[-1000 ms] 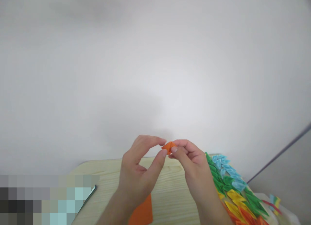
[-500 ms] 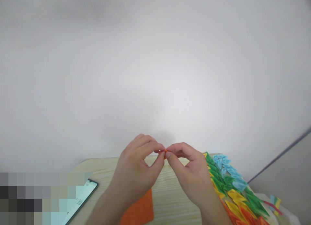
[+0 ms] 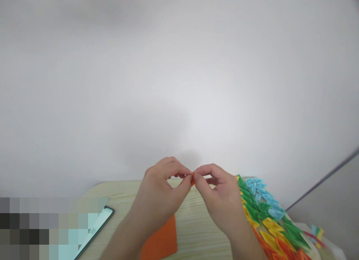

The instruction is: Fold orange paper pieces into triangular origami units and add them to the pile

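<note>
Paper piece [image 3: 192,180], small and orange, sits up above the table [image 3: 204,230], between the fingertips of both hands, mostly covered by them. Left hand [image 3: 164,189]: thumb and index pinching its left side. Right hand [image 3: 220,194]: same pinch on the right side, thumb tip nearly meeting the other thumb. Can't read the folds; too little paper shows. Main risk, my read: uneven pull between the two pinches would skew a crease or tear a corner, since the part is tiny and the grips nearly touch. Second: if one side lets go early, a half-set fold could spring back. Both wrists look unsupported, so a slip would probably drop it on the table. Orange sheet [image 3: 164,239] lies there under the left forearm, partly hidden; a low forearm could drag or crease it. Phone [image 3: 97,230] is further left, partly behind a pixelated patch. Right of the right forearm: blue pieces [image 3: 255,187], green pieces [image 3: 295,234] and yellow pieces [image 3: 270,227], packed close; an outward elbow swing could knock those out of line.
</note>
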A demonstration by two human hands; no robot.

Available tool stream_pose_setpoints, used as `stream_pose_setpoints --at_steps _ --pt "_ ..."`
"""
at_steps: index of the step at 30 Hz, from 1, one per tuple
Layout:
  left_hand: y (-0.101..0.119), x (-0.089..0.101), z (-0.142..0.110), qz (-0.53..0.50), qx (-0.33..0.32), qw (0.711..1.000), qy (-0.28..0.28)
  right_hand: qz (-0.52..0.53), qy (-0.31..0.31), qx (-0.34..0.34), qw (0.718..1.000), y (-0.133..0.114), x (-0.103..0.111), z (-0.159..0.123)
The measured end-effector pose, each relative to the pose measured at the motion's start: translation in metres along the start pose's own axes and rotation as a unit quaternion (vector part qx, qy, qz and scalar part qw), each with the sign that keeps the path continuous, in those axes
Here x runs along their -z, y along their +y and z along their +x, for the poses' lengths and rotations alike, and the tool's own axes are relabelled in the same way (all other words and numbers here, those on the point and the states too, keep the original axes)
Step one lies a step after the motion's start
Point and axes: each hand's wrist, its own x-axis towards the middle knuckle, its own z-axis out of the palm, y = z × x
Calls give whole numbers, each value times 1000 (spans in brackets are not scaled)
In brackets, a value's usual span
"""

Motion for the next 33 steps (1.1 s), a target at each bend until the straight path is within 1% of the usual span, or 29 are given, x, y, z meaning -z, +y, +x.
stream_pose_setpoints --at_steps 5,8,10,13,17,20,23,28,33 --pt "8 2 4 -57 36 998 20 122 12 -12 992 3 6 4" --pt "7 0 5 -127 42 990 39 181 22 -8 983 4 8 7" --pt "6 -1 5 -168 51 983 48 201 25 -5 979 5 8 7" --pt "4 -3 3 -189 59 978 65 173 31 8 984 6 9 5" --pt "3 -4 1 -172 48 981 81 57 45 39 997 6 10 2" --pt "2 -4 2 -142 32 986 78 -3 50 90 995 3 9 0" --pt "2 -4 3 -114 18 991 65 -15 44 123 991 -1 6 -1" --pt "4 -2 3 -79 -21 996 34 0 23 109 994 -3 4 -1" --pt "2 0 3 -79 -52 995 21 38 19 62 997 -1 6 2"
